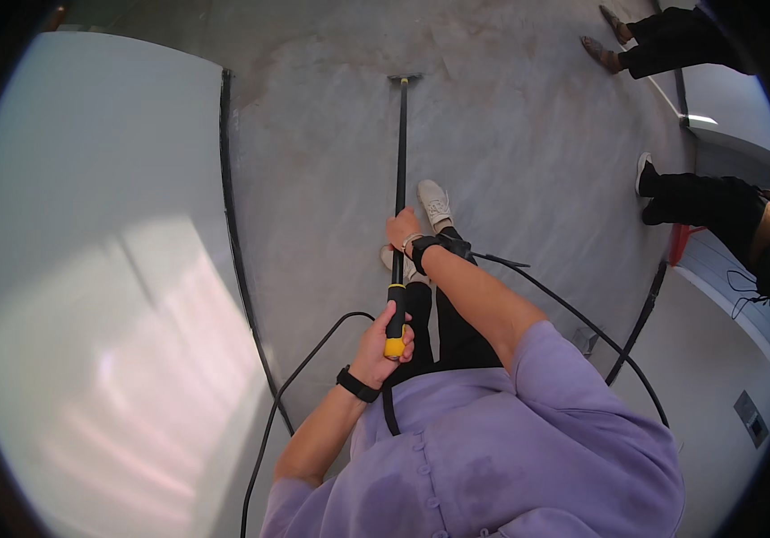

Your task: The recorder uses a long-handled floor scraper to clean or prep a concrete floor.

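A long black pole (401, 148) with a black-and-yellow grip (395, 323) runs straight ahead of me. Its wide, flat head (404, 79), a scraper or squeegee by its shape, rests on the grey floor (331, 155). My left hand (385, 343) is closed around the grip at the near end, its thumb along the top. Farther up, my right hand (404, 230) wraps around the shaft above my shoes (435, 202). Both wrists wear black straps.
A white wall (109, 168) with dark edging stands at left. Black cables (580, 313) curve past both arms. At right, one person's feet (601, 55) and another person in black trousers (708, 202) stand near a red object (679, 243). A wall plate (751, 418) is at lower right.
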The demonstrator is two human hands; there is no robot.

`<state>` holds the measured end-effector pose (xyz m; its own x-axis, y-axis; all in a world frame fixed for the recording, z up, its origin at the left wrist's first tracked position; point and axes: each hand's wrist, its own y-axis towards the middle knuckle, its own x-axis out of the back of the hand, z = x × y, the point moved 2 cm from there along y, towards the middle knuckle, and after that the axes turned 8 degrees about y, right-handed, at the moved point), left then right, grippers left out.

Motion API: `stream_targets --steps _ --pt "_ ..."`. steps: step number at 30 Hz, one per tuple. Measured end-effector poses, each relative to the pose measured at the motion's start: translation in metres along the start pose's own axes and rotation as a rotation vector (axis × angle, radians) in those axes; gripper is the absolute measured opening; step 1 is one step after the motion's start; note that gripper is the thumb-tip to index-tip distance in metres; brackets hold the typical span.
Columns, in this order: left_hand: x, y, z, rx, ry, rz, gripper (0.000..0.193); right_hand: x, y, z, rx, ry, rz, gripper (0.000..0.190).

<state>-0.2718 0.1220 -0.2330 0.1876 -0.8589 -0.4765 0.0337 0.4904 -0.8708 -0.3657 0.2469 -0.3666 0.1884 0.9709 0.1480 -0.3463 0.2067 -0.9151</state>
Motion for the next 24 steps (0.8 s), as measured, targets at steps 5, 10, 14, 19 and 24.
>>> stream_targets --steps 5,10,14,19,24 --pt "0.001 -0.019 0.011 0.046 -0.044 0.024 0.037 -0.004 -0.018 -0.020 -0.009 -0.029 -0.001 0.023" --pt "-0.004 -0.033 0.018 0.063 0.010 -0.018 0.040 -0.005 -0.026 -0.040 -0.066 -0.057 0.065 0.024" --pt "-0.022 -0.007 -0.002 0.052 0.042 -0.029 0.042 0.013 0.004 -0.004 -0.053 -0.010 0.085 0.025" --pt "-0.037 -0.008 -0.013 0.037 0.020 -0.060 0.042 0.028 0.009 0.003 -0.008 0.104 0.175 0.030" --pt "-0.051 -0.035 -0.016 0.103 -0.010 -0.101 0.043 0.021 -0.012 -0.002 0.003 0.176 0.106 0.029"
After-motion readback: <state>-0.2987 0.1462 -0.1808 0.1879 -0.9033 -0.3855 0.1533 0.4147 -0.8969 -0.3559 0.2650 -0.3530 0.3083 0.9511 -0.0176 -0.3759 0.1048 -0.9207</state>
